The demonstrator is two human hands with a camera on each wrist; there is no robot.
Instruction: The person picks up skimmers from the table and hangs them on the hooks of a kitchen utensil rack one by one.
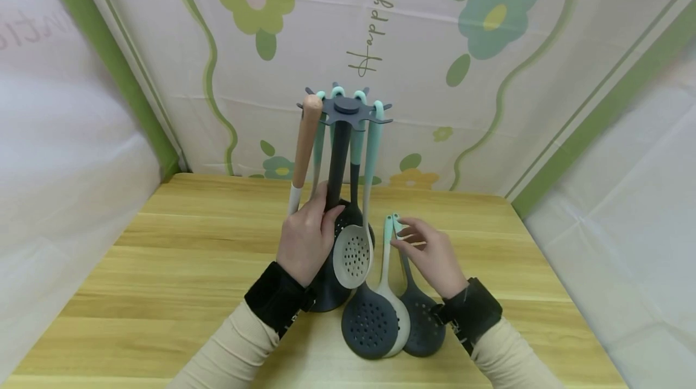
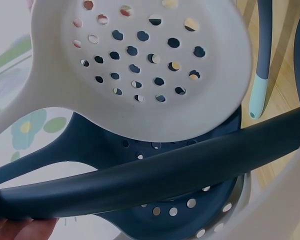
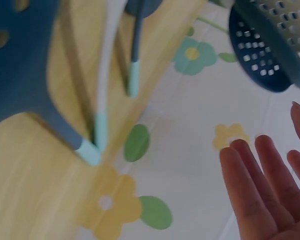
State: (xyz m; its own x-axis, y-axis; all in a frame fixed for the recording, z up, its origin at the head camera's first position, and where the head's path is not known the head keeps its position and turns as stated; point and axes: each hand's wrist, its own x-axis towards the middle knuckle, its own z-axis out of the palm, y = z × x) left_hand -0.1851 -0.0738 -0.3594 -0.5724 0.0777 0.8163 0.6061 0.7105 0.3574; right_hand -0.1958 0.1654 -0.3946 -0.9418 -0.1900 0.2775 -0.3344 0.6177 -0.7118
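Note:
My left hand (image 1: 306, 241) grips the dark pole (image 2: 155, 172) of a utensil rack (image 1: 347, 106). From the rack's hooks hang a white skimmer (image 1: 352, 256), a dark skimmer (image 2: 182, 197) behind it, and a utensil with a wooden handle (image 1: 308, 135). Beside the rack's base, a dark skimmer (image 1: 370, 322), a partly covered white perforated utensil (image 1: 402, 316) and another dark perforated utensil (image 1: 426, 324) lie on the table. My right hand (image 1: 426, 250) hovers by their mint handle ends. In the right wrist view its fingers (image 3: 247, 190) are loosely extended, apart from the handles.
The wooden table (image 1: 201, 268) ends at a white fabric backdrop (image 1: 326, 26) with printed flowers. More fabric panels (image 1: 70, 123) rise at the left and right sides. The rack's dark base (image 1: 328, 292) stands left of the lying utensils.

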